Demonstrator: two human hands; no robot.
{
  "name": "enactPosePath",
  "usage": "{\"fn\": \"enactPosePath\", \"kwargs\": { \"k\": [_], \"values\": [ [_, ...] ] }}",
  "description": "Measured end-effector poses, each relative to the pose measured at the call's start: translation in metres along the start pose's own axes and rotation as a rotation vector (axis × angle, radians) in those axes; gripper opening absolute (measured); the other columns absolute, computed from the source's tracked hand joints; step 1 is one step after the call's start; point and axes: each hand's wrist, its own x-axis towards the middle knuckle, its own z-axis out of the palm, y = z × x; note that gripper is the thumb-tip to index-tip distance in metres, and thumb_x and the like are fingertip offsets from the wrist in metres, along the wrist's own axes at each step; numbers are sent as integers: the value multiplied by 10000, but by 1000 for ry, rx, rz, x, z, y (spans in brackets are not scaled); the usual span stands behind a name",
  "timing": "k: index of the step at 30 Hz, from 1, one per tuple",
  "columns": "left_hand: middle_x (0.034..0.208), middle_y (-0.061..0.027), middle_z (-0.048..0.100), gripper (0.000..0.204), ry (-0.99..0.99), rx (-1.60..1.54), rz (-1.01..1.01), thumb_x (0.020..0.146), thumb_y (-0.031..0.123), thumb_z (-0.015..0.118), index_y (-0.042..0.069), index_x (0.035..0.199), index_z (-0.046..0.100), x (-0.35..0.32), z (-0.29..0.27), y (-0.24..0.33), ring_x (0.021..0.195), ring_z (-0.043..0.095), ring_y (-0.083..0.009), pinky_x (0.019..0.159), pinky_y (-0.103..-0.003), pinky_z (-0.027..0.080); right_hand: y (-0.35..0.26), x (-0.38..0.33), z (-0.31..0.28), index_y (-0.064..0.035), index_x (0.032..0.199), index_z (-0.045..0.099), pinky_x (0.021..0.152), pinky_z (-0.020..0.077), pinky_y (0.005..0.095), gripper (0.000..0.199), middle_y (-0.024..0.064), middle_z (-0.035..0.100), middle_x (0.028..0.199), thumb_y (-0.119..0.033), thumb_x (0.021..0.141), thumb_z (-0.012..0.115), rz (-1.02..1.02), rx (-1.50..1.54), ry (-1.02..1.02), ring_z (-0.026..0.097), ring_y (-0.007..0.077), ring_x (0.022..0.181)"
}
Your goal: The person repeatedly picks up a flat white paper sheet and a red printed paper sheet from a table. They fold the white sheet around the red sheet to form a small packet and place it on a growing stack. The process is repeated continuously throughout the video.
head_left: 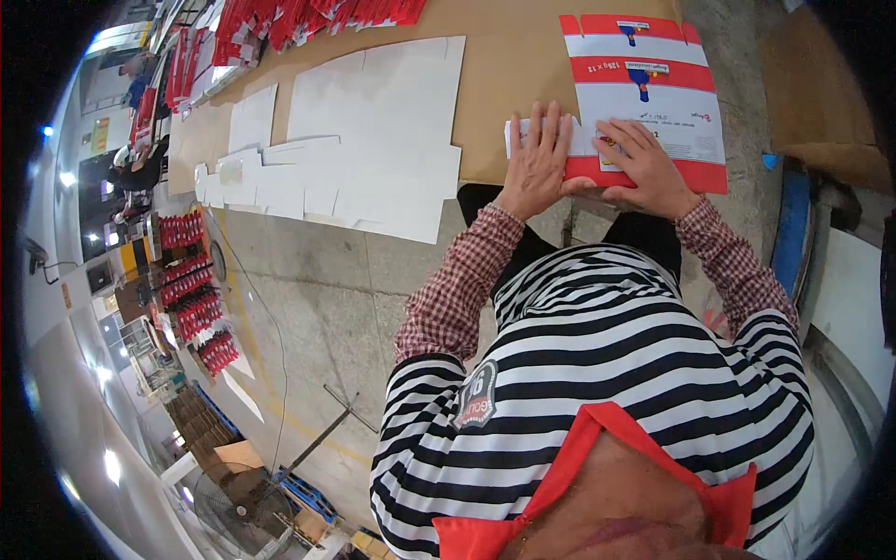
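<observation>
A red and white printed carton blank (691, 140) lies flat at the table's near edge. My left hand (537, 161) presses down with its fingers stretched out, over a white flap (514, 140) at the blank's left side. On the lower part of the print, my right hand (649, 168) rests flat with its fingers extended. The two thumbs point toward each other along the near edge. Whatever lies directly beneath both palms is hidden. Left of my hands, a large plain white cardboard sheet (373, 103) overlaps other white cut pieces (308, 182).
Stacks of red folded cartons (317, 21) stand at the table's far side. A brown cardboard box (826, 103) is at the right, near a blue upright edge (791, 233). Racks of red bundles (189, 266) and a floor fan (245, 504) are at left, with a person (142, 177) farther off.
</observation>
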Motion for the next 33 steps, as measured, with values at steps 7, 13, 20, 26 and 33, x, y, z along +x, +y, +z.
{"fn": "enactPosePath", "kwargs": {
  "k": [7, 13, 20, 26, 33],
  "values": [
    [1563, -235, 247, 759, -50, 105, -180, 929, 560, 498, 95, 1506, 335, 30, 8, 3, 1437, 217, -450, 1090, -687, 171, 17, -11, -6, -56, 1372, 519, 1166, 255, 473, 554, 155, 455, 1458, -278, 884, 659, 92, 0, 13, 369, 318, 1388],
    [1553, -221, 271, 585, 153, -28, -337, 951, 280, 526, 108, 1487, 368, 38, 19, -8, 1436, 217, -444, 1130, -625, 177, 66, -122, -6, -6, 1413, 420, 1108, 366, 403, 553, 131, 511, 1399, -246, 959, 623, 903, 1146, 873, 508, 247, 1272],
    [1564, -247, 224, 641, 455, -516, -433, 897, 142, 582, 69, 1487, 342, 63, 13, 49, 1450, 173, -458, 1155, -578, 176, -20, 23, 2, -30, 1431, 380, 1061, 404, 367, 503, 108, 543, 1328, -171, 986, 570, 777, 1050, 757, 515, 195, 1224],
    [1451, -253, 389, 560, 421, -211, -573, 888, 200, 662, 63, 1394, 465, -41, -55, -26, 1355, 336, -437, 1122, -522, 248, 179, 63, -86, -41, 1471, 348, 891, 534, 309, 600, 116, 576, 1297, -157, 942, 607, 608, 1288, 320, 608, 174, 1077],
    [1440, -195, 380, 1009, 25, 72, -688, 652, 492, 836, 70, 1452, 388, -135, -73, -60, 1343, 333, -394, 1060, -558, 272, 292, 165, -105, -37, 1457, 410, 827, 558, 289, 694, 120, 633, 1225, 13, 811, 656, 449, 1022, -20, 646, 146, 960]
  ]
}}
